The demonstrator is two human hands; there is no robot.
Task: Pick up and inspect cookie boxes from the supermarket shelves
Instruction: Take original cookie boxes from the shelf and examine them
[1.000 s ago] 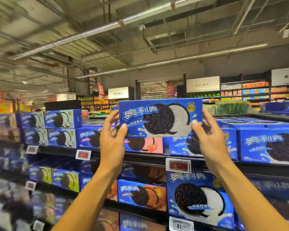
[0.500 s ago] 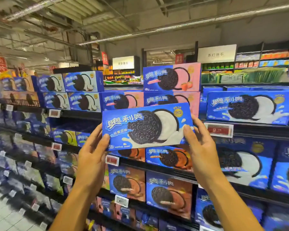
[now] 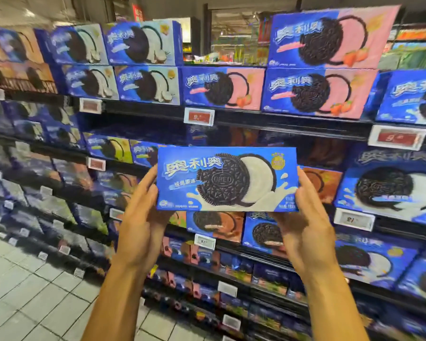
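A blue cookie box (image 3: 228, 179) with a black sandwich cookie and white cream printed on its front is held level in front of the shelves, face toward me. My left hand (image 3: 140, 222) grips its left end, fingers behind it and thumb along the edge. My right hand (image 3: 305, 222) grips the right end the same way. The back of the box is hidden.
Black shelves (image 3: 268, 118) run across the view, packed with blue cookie boxes, pink strawberry ones (image 3: 330, 36) on top and a large blue one (image 3: 389, 185) at the right. Price tags (image 3: 199, 116) hang on the shelf edges. White floor tiles (image 3: 27, 291) lie at lower left.
Both hands have brought the box down and toward me from the top shelf level to mid-shelf height. The view has tilted down, so the ceiling is gone and the floor shows.
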